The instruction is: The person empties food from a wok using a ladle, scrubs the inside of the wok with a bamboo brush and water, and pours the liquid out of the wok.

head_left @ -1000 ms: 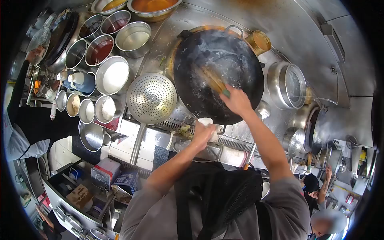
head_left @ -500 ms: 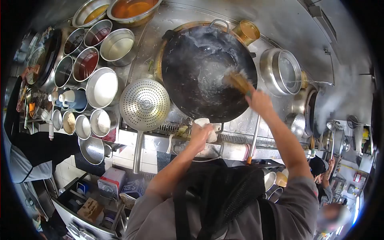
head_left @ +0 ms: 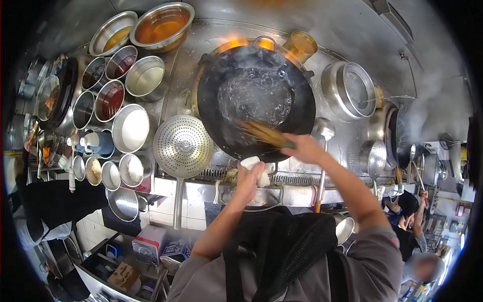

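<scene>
A large black wok sits over the burner with bubbling, swirling water in it. Orange flames show behind its far rim. My right hand is closed round the green-banded end of a bamboo brush, whose bristles are at the near left part of the wok. My left hand grips a folded white cloth at the wok's near rim, by the near handle. The wok's far handle stands up at the back.
A perforated strainer lies left of the wok, beside several metal pots of sauces and powders. To the right are a ladle and a lidded pot. Co-workers stand at the right and far left.
The brush has swept from the wok's right side to its near left with my right hand. Flames now show behind the wok, which looks tilted toward me. My left hand still holds the cloth.
</scene>
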A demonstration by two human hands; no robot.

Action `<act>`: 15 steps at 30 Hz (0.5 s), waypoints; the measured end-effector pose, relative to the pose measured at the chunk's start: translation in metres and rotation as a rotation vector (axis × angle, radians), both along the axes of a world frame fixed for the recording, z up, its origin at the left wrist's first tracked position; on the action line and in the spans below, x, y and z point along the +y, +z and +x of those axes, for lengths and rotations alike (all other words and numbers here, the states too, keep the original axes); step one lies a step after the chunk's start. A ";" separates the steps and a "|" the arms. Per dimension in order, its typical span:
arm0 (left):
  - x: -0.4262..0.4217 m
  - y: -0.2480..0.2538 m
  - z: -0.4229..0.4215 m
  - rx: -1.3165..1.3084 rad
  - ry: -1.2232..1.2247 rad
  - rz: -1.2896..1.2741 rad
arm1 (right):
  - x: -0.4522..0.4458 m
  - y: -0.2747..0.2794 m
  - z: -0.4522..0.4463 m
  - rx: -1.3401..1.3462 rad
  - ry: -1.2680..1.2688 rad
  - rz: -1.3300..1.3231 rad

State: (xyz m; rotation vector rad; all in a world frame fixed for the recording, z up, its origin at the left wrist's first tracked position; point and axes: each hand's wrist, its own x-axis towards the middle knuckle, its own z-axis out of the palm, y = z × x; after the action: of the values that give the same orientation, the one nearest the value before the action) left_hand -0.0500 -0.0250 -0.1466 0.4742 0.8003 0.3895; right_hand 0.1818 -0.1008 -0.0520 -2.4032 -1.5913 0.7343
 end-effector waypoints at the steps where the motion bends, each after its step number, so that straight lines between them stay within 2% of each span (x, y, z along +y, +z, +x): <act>1: 0.001 -0.002 -0.003 -0.042 -0.043 0.001 | -0.006 0.014 0.026 -0.040 -0.047 -0.266; 2: 0.003 -0.003 -0.004 -0.086 -0.084 0.005 | -0.011 0.026 0.048 -0.119 -0.107 -0.289; 3: 0.007 -0.005 -0.003 -0.131 -0.119 0.012 | -0.015 0.010 0.085 -0.236 -0.110 -0.271; 4: 0.009 -0.005 -0.004 -0.155 -0.139 -0.070 | 0.006 0.016 0.096 -0.289 -0.201 -0.297; 6: 0.016 -0.014 -0.008 -0.158 -0.218 -0.124 | 0.047 -0.021 0.127 -0.236 -0.217 -0.003; 8: 0.018 -0.012 -0.008 -0.129 -0.258 -0.160 | 0.106 -0.030 0.108 0.389 -0.554 0.015; 9: 0.019 -0.007 -0.007 -0.121 -0.234 -0.146 | 0.122 -0.046 0.091 0.607 -0.564 0.067; 10: 0.019 -0.003 -0.005 -0.111 -0.210 -0.132 | 0.132 -0.043 0.059 0.587 -0.575 0.066; 11: 0.017 0.001 -0.006 -0.098 -0.186 -0.125 | 0.134 -0.051 0.040 0.705 -0.534 0.123; 15: 0.019 0.005 -0.009 -0.102 -0.215 -0.076 | 0.111 -0.037 -0.018 1.018 -0.400 0.007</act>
State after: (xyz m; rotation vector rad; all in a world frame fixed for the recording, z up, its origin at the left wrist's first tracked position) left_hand -0.0588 -0.0061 -0.1416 0.4601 0.6550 0.1812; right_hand 0.1640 0.0098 -0.0886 -1.7110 -0.6704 1.4878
